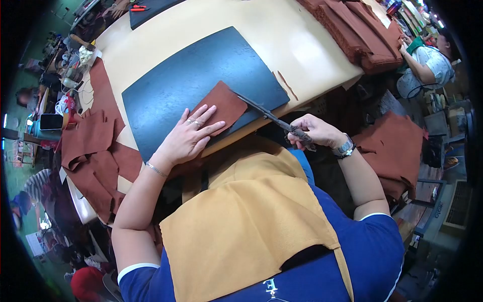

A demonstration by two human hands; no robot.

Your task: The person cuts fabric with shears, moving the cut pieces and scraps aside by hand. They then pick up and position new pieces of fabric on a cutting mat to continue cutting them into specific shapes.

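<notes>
My left hand [193,132] lies with fingers spread on a small brown leather piece [227,107], pressing it flat on the dark cutting board [201,65]. In my right hand [314,132] is the wrapped handle of a long thin dark tool [269,115]. Its far end rests at the upper right edge of the leather piece. My right fingers are closed round the handle, beyond the board's near edge. Whether the tool has one blade or two cannot be made out.
Brown leather sheets [93,146] lie on the table's left side. A thick leather stack [362,38] sits at the upper right, near a co-worker [427,65]. More leather [392,146] hangs at the right. Thin scraps [287,85] lie beside the board on the pale table [302,55].
</notes>
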